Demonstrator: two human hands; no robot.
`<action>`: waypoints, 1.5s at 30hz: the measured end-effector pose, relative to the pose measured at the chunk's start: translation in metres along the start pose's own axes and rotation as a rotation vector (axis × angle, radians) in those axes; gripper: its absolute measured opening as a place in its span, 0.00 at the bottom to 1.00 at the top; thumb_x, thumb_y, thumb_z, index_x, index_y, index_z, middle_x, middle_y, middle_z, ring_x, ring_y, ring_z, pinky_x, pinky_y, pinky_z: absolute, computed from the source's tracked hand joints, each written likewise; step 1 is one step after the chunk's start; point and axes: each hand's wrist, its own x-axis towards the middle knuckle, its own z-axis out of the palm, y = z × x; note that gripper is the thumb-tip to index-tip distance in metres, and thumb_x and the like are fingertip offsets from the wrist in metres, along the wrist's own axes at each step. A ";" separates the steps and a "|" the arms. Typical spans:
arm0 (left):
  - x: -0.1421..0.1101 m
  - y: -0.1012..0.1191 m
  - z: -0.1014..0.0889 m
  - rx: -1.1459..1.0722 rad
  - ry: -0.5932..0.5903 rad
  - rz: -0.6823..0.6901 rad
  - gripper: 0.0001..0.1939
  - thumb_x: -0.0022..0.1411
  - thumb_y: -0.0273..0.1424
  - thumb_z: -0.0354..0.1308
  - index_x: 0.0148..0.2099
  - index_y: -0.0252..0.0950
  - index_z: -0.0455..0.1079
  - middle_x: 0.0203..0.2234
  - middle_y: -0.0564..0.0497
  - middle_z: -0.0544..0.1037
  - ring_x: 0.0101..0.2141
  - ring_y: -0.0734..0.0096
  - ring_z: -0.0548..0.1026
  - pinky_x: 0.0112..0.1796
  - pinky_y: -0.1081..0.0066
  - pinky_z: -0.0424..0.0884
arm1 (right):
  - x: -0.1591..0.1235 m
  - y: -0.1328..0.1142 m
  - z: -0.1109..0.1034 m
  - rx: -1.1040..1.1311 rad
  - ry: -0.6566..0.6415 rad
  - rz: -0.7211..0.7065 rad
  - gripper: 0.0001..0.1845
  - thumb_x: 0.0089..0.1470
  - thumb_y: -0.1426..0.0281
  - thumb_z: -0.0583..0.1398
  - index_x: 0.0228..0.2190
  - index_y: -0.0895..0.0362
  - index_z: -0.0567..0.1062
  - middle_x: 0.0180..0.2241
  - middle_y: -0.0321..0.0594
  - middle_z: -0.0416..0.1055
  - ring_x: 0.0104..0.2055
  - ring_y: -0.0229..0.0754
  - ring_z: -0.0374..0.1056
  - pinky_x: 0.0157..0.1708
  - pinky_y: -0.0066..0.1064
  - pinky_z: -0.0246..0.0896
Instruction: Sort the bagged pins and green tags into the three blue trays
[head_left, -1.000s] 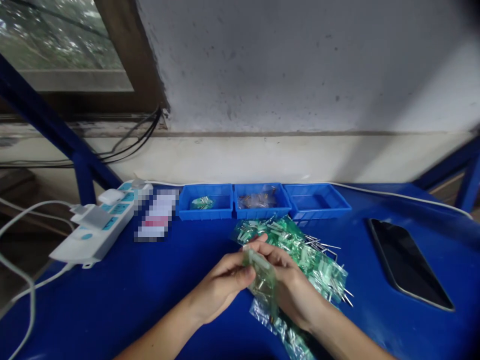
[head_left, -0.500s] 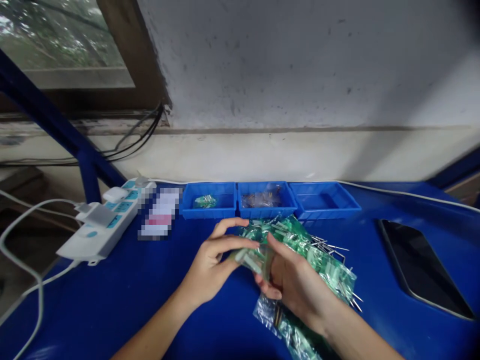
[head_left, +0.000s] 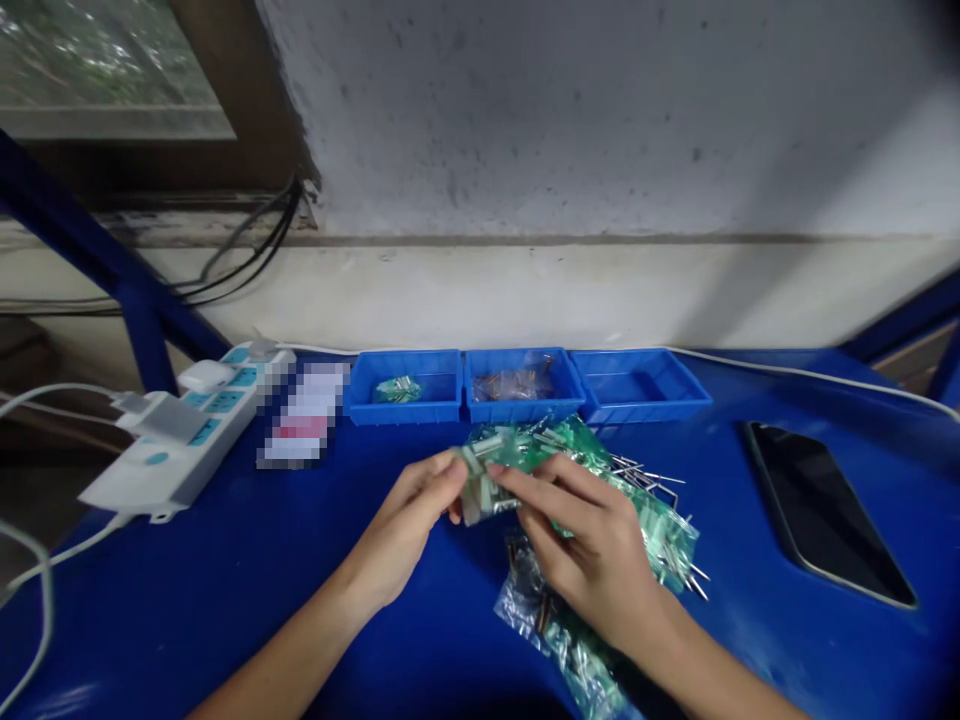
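A small clear greenish plastic bag [head_left: 482, 490] with short pale and metallic pieces inside is held up above the blue table [head_left: 315, 610]. My left hand [head_left: 412, 520] pinches its left side, thumb in front and fingers behind. On the bag's right side, my right hand [head_left: 592, 530] has its index fingertip pressed against the front, the other fingers curled. Behind and under my right hand lies a heap of green-tinted plastic bags [head_left: 652, 520] with metal pins. Closer to me rest more clear bags [head_left: 577, 655], some holding brownish pieces; my right forearm partly covers them.
Along the wall stand a left blue bin [head_left: 405, 413] holding a green bag, a middle blue bin [head_left: 525, 411] with brownish bags and a right blue bin [head_left: 645, 412]. A power strip [head_left: 161, 480] with cables sits left, a phone [head_left: 829, 515] right. Loose metal pins [head_left: 645, 476] poke out behind the heap.
My right hand has turned over, from palm up beside the bag to back up with its index finger on it. The bag is tilted differently. The view has shifted slightly.
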 end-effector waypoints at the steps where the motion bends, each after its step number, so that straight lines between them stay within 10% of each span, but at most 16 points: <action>1: 0.000 -0.001 0.000 0.028 0.024 -0.001 0.13 0.64 0.39 0.50 0.36 0.36 0.71 0.26 0.51 0.71 0.27 0.72 0.68 0.29 0.73 0.65 | 0.000 0.000 0.002 0.004 -0.035 -0.029 0.23 0.53 0.78 0.52 0.47 0.47 0.73 0.30 0.40 0.66 0.29 0.39 0.62 0.28 0.32 0.59; 5: 0.001 0.001 0.002 0.361 0.189 0.197 0.05 0.61 0.31 0.55 0.39 0.38 0.71 0.31 0.52 0.73 0.32 0.71 0.71 0.31 0.73 0.66 | 0.004 -0.002 0.002 0.061 -0.026 0.102 0.18 0.52 0.77 0.52 0.41 0.51 0.75 0.40 0.42 0.64 0.37 0.41 0.62 0.32 0.33 0.60; 12: -0.004 0.000 0.005 0.875 0.220 0.742 0.19 0.58 0.18 0.54 0.45 0.45 0.72 0.38 0.50 0.70 0.40 0.69 0.69 0.39 0.70 0.68 | 0.014 -0.002 -0.002 0.338 -0.066 0.556 0.21 0.57 0.57 0.52 0.19 0.57 0.66 0.19 0.31 0.51 0.22 0.33 0.50 0.22 0.27 0.47; 19: -0.002 0.006 0.003 0.436 0.052 0.241 0.13 0.65 0.34 0.48 0.41 0.38 0.73 0.34 0.48 0.72 0.34 0.70 0.70 0.35 0.71 0.67 | 0.010 0.002 -0.007 0.064 0.116 0.308 0.09 0.56 0.66 0.56 0.31 0.56 0.74 0.19 0.33 0.63 0.20 0.34 0.56 0.20 0.26 0.50; 25: 0.002 0.002 0.000 0.155 0.089 0.001 0.13 0.63 0.39 0.52 0.35 0.35 0.71 0.24 0.53 0.70 0.24 0.76 0.67 0.26 0.75 0.62 | 0.004 -0.001 0.000 -0.065 -0.046 -0.132 0.17 0.55 0.80 0.51 0.43 0.56 0.73 0.34 0.40 0.70 0.33 0.38 0.66 0.32 0.30 0.62; 33: 0.022 0.035 -0.031 0.971 0.826 0.586 0.13 0.55 0.35 0.60 0.44 0.41 0.70 0.37 0.49 0.70 0.37 0.66 0.70 0.32 0.69 0.68 | 0.010 0.011 -0.015 -0.092 0.220 0.074 0.16 0.56 0.79 0.49 0.45 0.55 0.65 0.34 0.40 0.70 0.35 0.39 0.67 0.32 0.32 0.61; 35: 0.023 0.035 -0.024 1.130 0.766 0.585 0.21 0.54 0.36 0.61 0.51 0.40 0.66 0.45 0.45 0.67 0.45 0.59 0.67 0.38 0.65 0.69 | 0.013 0.015 -0.019 -0.060 0.293 0.131 0.15 0.57 0.78 0.47 0.45 0.54 0.62 0.30 0.38 0.67 0.31 0.37 0.65 0.28 0.30 0.60; 39: 0.021 0.007 0.003 1.261 0.244 0.453 0.12 0.61 0.34 0.53 0.47 0.39 0.67 0.41 0.49 0.72 0.43 0.63 0.69 0.43 0.62 0.68 | 0.016 0.023 -0.020 -0.067 0.266 0.180 0.14 0.57 0.76 0.47 0.46 0.54 0.59 0.23 0.32 0.61 0.21 0.34 0.59 0.21 0.28 0.54; 45: 0.023 -0.024 0.004 1.408 0.161 0.253 0.19 0.57 0.37 0.57 0.50 0.38 0.66 0.46 0.46 0.73 0.45 0.54 0.70 0.42 0.54 0.67 | 0.010 0.025 -0.013 -0.090 0.136 0.287 0.06 0.57 0.74 0.49 0.37 0.54 0.61 0.19 0.31 0.60 0.19 0.34 0.57 0.19 0.28 0.47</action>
